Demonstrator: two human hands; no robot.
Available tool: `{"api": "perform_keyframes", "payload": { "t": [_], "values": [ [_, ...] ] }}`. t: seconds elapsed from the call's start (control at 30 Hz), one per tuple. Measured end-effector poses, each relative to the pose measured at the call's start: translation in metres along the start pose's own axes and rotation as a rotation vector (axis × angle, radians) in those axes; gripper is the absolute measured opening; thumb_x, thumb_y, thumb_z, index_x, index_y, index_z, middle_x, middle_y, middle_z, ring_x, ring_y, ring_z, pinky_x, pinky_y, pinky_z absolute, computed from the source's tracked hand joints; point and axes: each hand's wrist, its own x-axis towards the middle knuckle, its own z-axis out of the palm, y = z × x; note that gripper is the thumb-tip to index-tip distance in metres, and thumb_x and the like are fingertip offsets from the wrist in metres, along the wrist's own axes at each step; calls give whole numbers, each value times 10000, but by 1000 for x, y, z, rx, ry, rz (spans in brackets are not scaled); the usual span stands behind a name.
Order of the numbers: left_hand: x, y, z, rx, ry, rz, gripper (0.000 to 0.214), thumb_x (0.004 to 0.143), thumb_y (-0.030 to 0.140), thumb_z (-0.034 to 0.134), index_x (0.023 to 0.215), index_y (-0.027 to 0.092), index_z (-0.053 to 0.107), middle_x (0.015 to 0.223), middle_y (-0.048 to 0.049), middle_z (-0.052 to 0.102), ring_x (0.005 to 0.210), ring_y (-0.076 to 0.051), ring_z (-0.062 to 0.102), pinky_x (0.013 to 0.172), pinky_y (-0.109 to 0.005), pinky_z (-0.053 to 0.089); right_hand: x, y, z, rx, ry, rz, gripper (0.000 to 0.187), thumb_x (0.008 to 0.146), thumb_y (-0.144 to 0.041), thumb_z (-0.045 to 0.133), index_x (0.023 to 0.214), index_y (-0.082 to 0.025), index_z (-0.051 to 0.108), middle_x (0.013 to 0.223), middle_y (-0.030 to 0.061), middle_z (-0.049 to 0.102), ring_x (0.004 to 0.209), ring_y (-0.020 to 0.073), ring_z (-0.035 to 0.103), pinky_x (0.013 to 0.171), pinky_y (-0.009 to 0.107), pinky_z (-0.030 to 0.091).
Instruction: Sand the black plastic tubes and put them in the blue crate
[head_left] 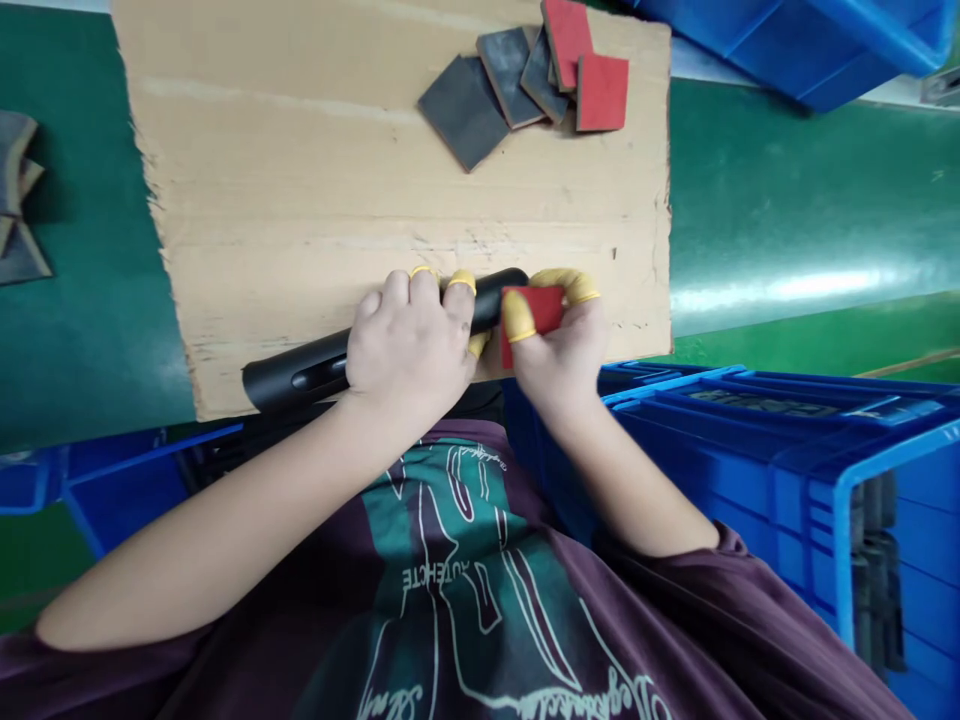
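From where I watch, the left hand (409, 345) is curled shut around a long black tube (315, 365) with a slot in its side. It holds the tube down on a rough tan cardboard sheet (315, 200), so the round tube cannot roll. The right hand (559, 345) is almost shut. Its thumb and fingers pinch a flat red square pad (541, 310) by the edges, right at the tube's end. Yellow rubber finger covers (517, 315) sit on the fingertips, maybe to keep the skin safe. Flat grey and red square pads (465, 110) lie in a loose pile on the far side of the sheet, easy to reach. Blue plastic crates (750, 470) stand on the right, on a green floor (787, 200). The dark red shirt (450, 560) has upside-down words, maybe "AUTHENTIC", but I cannot read them for sure.
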Motion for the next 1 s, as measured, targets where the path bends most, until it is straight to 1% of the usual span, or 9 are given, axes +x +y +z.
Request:
{"api": "perform_keyframes", "payload": {
  "t": [0.13,0.2,0.4,0.5,0.6,0.67,0.77,0.87,1.0],
  "values": [
    [2,0,-1,15,-3,-12,334,868,292,546,1185,213,615,1119,-146,648,1109,-342,561,876,-438,447,5,4,-4,5,-139,-3,360,870,-502,662,1098,-257,530,909,16,629,763,174,639,754,370,577],
    [2,1,-2,15,-9,-13,371,863,309,566,1217,205,603,1139,-149,644,1120,-340,559,886,-433,447,11,12,-11,-34,-153,-34,471,853,-536,694,1188,-251,525,853,-1,612,740,175,630,741,377,578],
    [1,1,-3,20,-5,-7,388,873,312,559,1240,188,592,1142,-158,645,1129,-343,562,901,-443,447,17,19,-27,-298,-154,-289,602,886,-658,599,1317,-238,606,1102,101,643,1042,265,640,924,457,571],
    [1,1,-2,15,0,-4,373,857,276,571,1221,199,599,1143,-152,648,1130,-335,564,910,-438,448,21,14,-35,-476,-282,-342,783,817,-732,631,1406,-217,592,1012,97,690,922,264,662,845,425,587],
    [1,0,-1,0,5,-10,382,866,294,575,1235,198,594,1151,-155,644,1136,-341,568,910,-440,448,30,11,-47,-577,-413,-319,813,828,-684,652,1473,-201,539,856,71,743,740,239,675,711,366,583],
    [1,0,-1,-4,8,-10,386,876,317,573,1241,191,590,1153,-160,641,1132,-346,570,908,-443,447,35,7,-56,-605,-444,-298,794,840,-632,659,1472,-167,542,790,73,761,666,237,680,650,346,574],
    [1,-1,0,0,12,1,365,868,307,580,1213,187,597,1143,-155,641,1134,-344,568,912,-442,445,33,0,-61,-527,-413,-360,597,909,-521,593,1388,-168,630,860,96,793,694,232,719,656,335,590],
    [1,-1,1,-3,17,7,330,847,267,589,1167,190,611,1132,-148,644,1138,-339,566,918,-437,443,21,-3,-54,-397,-378,-475,422,945,-433,551,1247,-199,730,921,93,806,718,208,738,660,315,601],
    [2,-1,2,-21,18,-2,342,843,246,584,1181,194,610,1142,-151,645,1142,-338,566,924,-439,442,3,4,-37,-324,-278,-541,359,949,-391,555,1131,-174,777,760,68,788,572,169,693,533,271,557]
  ]
}}
